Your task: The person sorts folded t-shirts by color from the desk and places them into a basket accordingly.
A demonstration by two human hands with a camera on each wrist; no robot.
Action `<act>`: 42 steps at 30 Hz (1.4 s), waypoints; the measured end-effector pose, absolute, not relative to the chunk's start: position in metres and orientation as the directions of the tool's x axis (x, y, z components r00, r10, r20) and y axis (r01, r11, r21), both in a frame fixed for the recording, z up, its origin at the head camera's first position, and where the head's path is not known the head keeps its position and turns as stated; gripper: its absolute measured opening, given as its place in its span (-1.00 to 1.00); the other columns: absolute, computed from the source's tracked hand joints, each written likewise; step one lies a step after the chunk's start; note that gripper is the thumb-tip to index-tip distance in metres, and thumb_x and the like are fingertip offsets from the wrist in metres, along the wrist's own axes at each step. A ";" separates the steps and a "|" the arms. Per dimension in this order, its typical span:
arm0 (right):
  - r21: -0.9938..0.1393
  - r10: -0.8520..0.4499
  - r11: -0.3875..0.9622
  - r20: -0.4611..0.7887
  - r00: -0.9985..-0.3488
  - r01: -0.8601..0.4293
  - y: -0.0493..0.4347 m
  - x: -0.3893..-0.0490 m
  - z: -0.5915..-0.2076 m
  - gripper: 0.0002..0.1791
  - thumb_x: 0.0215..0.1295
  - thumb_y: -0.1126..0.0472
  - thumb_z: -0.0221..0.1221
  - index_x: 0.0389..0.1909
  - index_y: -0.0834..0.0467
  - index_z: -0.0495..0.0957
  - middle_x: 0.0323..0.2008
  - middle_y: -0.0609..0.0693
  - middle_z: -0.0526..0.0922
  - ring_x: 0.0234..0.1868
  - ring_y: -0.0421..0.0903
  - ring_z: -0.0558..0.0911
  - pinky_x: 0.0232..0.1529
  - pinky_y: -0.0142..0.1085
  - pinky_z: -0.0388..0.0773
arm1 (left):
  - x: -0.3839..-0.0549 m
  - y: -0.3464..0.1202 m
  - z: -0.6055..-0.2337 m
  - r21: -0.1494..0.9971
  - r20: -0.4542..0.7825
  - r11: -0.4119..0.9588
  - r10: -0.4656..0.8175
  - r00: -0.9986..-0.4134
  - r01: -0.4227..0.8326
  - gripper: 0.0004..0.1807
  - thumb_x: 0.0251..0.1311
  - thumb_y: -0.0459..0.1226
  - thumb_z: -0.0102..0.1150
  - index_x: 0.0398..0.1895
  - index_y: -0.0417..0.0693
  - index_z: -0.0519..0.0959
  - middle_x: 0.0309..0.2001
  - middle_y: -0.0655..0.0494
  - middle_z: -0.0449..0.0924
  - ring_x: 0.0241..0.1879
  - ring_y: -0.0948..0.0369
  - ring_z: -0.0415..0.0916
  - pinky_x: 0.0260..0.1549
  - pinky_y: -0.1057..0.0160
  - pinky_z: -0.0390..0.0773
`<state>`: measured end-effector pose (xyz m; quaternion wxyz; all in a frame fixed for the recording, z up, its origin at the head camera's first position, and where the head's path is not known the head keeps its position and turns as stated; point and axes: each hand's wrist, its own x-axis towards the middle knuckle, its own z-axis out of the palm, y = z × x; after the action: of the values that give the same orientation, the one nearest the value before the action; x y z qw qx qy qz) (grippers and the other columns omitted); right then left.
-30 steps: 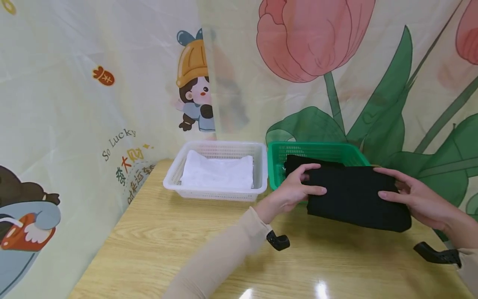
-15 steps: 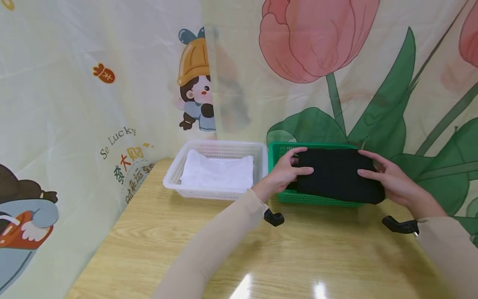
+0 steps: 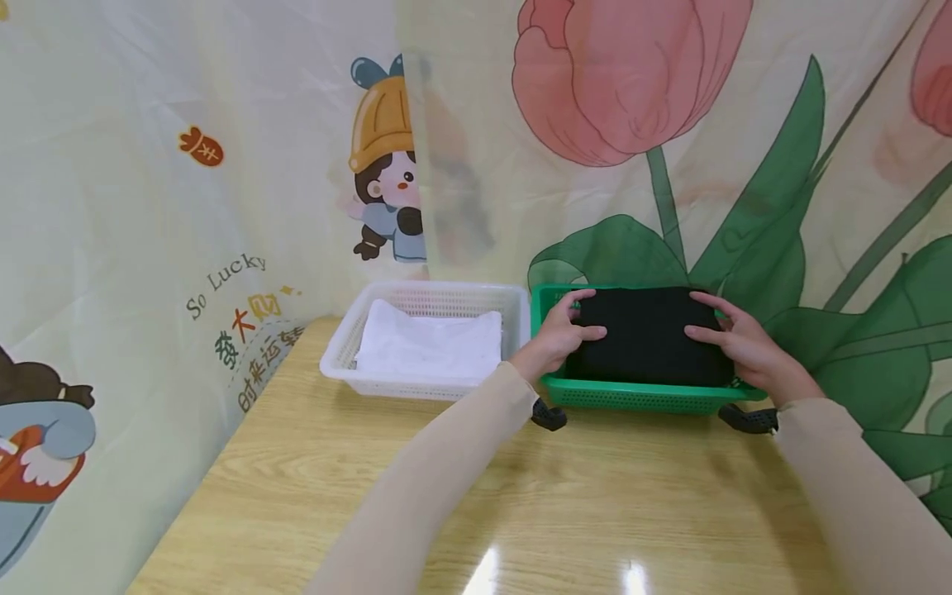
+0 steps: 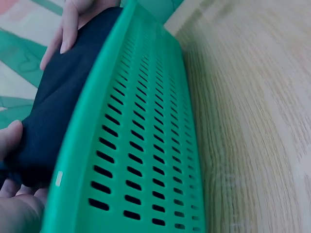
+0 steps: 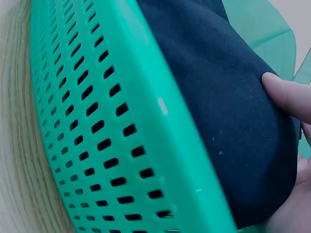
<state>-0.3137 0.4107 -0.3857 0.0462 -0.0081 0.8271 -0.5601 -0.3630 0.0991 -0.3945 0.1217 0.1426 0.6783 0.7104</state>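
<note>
A folded black cloth (image 3: 643,335) lies within the rim of the green plastic basket (image 3: 640,398), nearly filling it. At its left end my left hand (image 3: 554,337) grips it, thumb on top and the other fingers around the edge. My right hand (image 3: 754,347) holds the opposite end the same way. In the left wrist view the black cloth (image 4: 63,92) shows just behind the slotted basket wall (image 4: 141,131). In the right wrist view my thumb (image 5: 289,97) presses on the rounded end of the cloth. Whatever lies beneath the cloth is hidden.
A white perforated basket (image 3: 338,364) stands directly left of the green one, with folded white cloth (image 3: 431,343) inside. Both sit on a wood-grain table (image 3: 595,496) against a printed curtain (image 3: 468,124). A black wrist mount (image 3: 549,415) hangs below my left wrist.
Both hands have carried the black cloth back and slightly left, lowering it from in front of the green basket into it. The smaller black piece seen there earlier is now covered.
</note>
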 end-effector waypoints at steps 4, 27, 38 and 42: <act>-0.925 -0.067 0.375 -0.088 -0.994 0.057 0.411 -0.322 -0.397 -0.09 0.57 -0.03 0.24 0.74 -0.31 -0.08 0.68 0.03 -0.68 0.66 0.26 -0.51 0.40 -0.01 0.26 | -0.365 0.103 -0.401 0.999 0.028 -0.024 0.334 -0.942 0.021 -0.26 0.27 -0.51 0.42 0.47 0.21 0.49 0.16 0.00 0.54 -0.02 0.09 0.59 0.12 -0.06 0.66; -0.899 -0.066 0.439 -0.052 -0.996 0.018 0.402 -0.335 -0.420 -0.10 0.59 0.21 0.21 0.74 0.13 -0.09 0.70 0.25 -0.50 0.64 0.45 -0.43 0.50 0.49 -0.31 | -0.372 0.121 -0.423 0.979 -0.068 0.201 0.155 -0.986 -0.035 -0.28 0.25 -0.54 0.41 0.41 0.22 0.53 0.45 -0.07 0.40 0.40 -0.04 0.38 0.26 -0.03 0.57; -0.879 -0.085 0.478 -0.057 -0.995 0.009 0.404 -0.337 -0.424 -0.10 0.59 0.22 0.21 0.73 0.16 -0.11 0.69 0.31 -0.45 0.63 0.48 -0.39 0.49 0.51 -0.26 | -0.393 0.127 -0.434 0.952 -0.164 0.283 0.143 -0.976 -0.118 -0.24 0.17 -0.46 0.54 0.39 0.29 0.53 0.44 0.07 0.45 0.13 0.10 0.51 0.11 0.09 0.61; -0.868 -0.079 0.497 -0.063 -0.995 0.015 0.405 -0.337 -0.427 -0.11 0.60 0.24 0.20 0.73 0.15 -0.10 0.69 0.36 -0.42 0.63 0.50 -0.36 0.49 0.51 -0.24 | -0.382 0.125 -0.429 0.958 -0.136 0.269 0.131 -0.982 -0.096 -0.23 0.19 -0.48 0.51 0.42 0.24 0.51 0.43 0.02 0.46 0.16 0.06 0.52 0.13 0.05 0.61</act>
<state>-0.3372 0.4051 -0.4270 0.0469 -0.0185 0.8639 -0.5011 -0.3824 0.1255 -0.4291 0.0939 0.0108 0.7910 0.6044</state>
